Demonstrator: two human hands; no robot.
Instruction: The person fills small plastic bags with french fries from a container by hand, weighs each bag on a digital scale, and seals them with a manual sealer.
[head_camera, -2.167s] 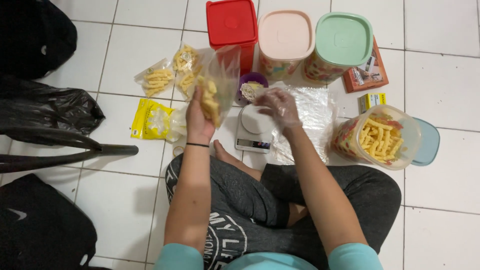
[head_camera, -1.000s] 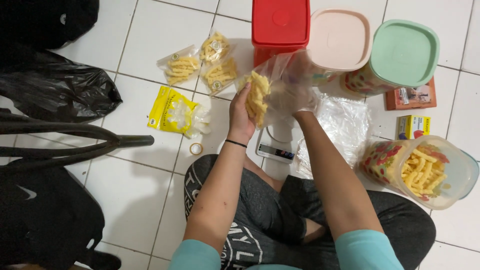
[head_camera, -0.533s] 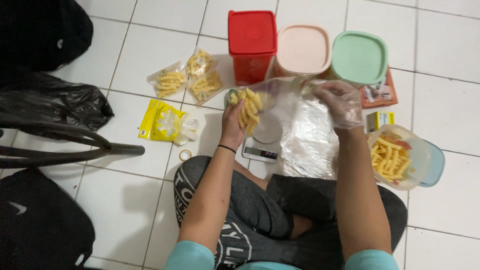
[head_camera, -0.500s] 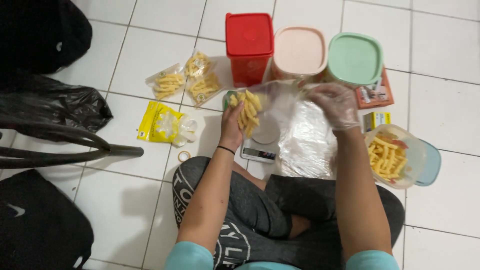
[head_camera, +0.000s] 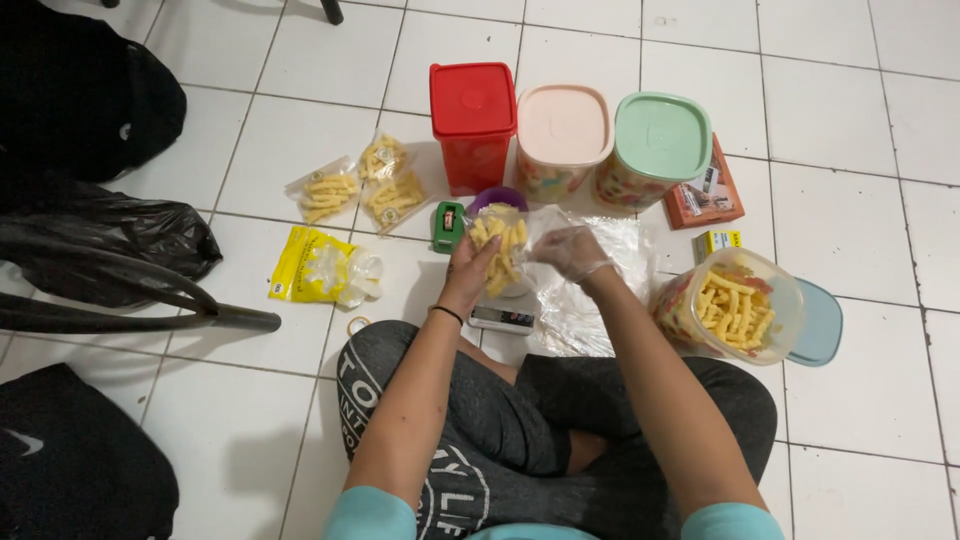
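White tiled floor (head_camera: 860, 130) is carrying everything, with the person sitting cross-legged at 6 o'clock. At 9 o'clock black bags (head_camera: 90, 170) are lying, well apart from the work. At 12 o'clock three lidded tubs are standing in a row: red tub (head_camera: 472, 120), pink tub (head_camera: 562, 135), green tub (head_camera: 652, 145). At 3 o'clock an open tub (head_camera: 735, 310) of yellow sticks is tilting toward the person, its blue lid (head_camera: 820, 325) lying just beside it.

At the centre the left hand (head_camera: 468, 278) is closing around a clear bag (head_camera: 500, 250) of sticks, holding it above a small scale (head_camera: 503, 318). The right hand (head_camera: 572, 252), wearing a thin plastic glove, is pinching the bag's open mouth. A plastic sheet (head_camera: 590, 310) is spreading under the hands.

Risks, as a judgement: the tilting open tub is looking likely to tip or shed sticks if an elbow knocks it. The bag's mouth is gaping, so a loose pinch could be spilling sticks onto the sheet or floor. The slick glove could be slipping on the film. At 10 o'clock filled packets (head_camera: 360, 185) and a yellow pack (head_camera: 315, 265) are lying, and a green tape dispenser (head_camera: 448, 226) is sitting just beside the left hand, easy to nudge.
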